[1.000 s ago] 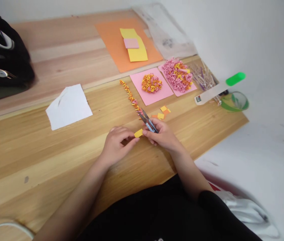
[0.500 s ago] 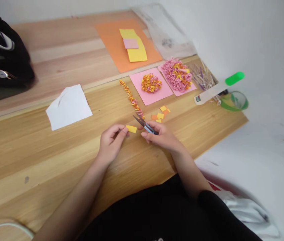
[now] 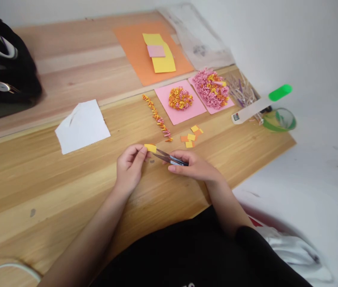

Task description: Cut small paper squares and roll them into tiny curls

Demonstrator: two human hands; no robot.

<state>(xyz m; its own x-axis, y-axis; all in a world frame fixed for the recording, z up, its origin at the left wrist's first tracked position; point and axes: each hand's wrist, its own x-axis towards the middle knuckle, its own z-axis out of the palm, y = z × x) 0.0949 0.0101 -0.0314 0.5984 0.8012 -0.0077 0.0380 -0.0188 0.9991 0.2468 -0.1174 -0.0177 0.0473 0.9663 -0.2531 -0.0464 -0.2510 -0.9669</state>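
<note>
— While the wooden table (image 3: 52,187) fills the view, what do the hands grip?
— Right hand (image 3: 194,165) is closed round small scissors (image 3: 169,158) (blades slightly parted); left hand (image 3: 130,169) pinches a yellow paper scrap (image 3: 150,148) — mid-table, at the blade tips.

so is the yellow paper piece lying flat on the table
No, the left hand pinches the yellow paper piece above the table.
</note>
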